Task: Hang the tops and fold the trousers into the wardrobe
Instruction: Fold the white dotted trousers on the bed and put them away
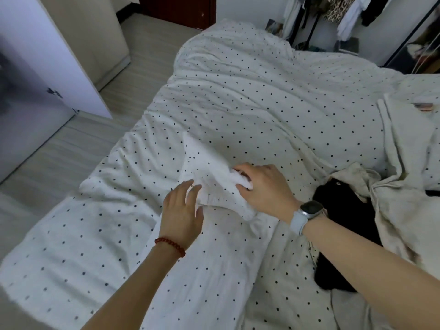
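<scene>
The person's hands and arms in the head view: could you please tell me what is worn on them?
Both forearms are bare, with no sleeves in view. The left hand has a bracelet of small red beads round its wrist. The right hand has a smartwatch on its wrist, with a dark rectangular face, a silver case and a pale light-blue strap. No rings or gloves show.

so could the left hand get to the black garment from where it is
Probably not directly. The black garment lies on the far side of the right hand and its forearm, which cross the path, and the left hand rests on the white cloth. It would have to go over or around.
</scene>
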